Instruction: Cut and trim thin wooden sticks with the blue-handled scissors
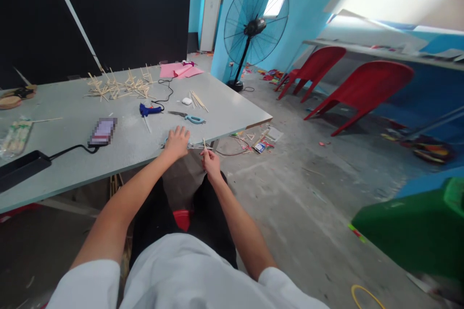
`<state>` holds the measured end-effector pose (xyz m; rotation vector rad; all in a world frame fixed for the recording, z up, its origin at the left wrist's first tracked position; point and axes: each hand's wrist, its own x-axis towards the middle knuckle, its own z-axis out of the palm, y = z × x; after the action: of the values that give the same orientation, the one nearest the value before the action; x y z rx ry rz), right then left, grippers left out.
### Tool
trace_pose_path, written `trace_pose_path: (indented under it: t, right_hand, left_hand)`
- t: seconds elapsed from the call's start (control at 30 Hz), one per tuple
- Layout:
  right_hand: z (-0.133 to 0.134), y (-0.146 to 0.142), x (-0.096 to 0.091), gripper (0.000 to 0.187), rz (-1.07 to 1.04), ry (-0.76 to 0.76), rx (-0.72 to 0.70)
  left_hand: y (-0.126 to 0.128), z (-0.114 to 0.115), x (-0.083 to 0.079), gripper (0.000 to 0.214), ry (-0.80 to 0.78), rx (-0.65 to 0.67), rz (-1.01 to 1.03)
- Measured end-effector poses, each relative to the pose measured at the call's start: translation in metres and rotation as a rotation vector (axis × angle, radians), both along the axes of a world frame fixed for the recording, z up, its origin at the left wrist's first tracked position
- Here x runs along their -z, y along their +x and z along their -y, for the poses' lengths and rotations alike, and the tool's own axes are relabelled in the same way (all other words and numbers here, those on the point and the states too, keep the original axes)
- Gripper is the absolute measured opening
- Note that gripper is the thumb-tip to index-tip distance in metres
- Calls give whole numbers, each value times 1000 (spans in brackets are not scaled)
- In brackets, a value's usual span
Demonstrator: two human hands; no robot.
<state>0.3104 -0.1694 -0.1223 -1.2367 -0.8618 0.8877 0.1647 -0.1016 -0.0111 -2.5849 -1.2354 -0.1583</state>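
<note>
R hand (211, 161) pinches thin wooden stick (204, 144) upright at table edge (232, 131); L hand (177, 141) flat alongside, fingers spread

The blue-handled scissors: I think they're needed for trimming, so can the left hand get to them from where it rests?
Probably yes. The left hand lies flat at the table edge, and the scissors lie just beyond it on bare tabletop with nothing between. The right hand holds a thin stick.
</note>
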Motion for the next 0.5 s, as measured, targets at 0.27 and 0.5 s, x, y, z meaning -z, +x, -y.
trace_pose_path:
  t: [0.27, 0.5]
  right_hand:
    - [2, 11, -5, 51, 210, -13, 130]
    - [35, 0, 2, 47, 134, -42, 82]
  left_hand:
    - [7, 4, 14, 73, -51, -82, -7]
    - [7, 3, 18, 66, -32, -71, -27]
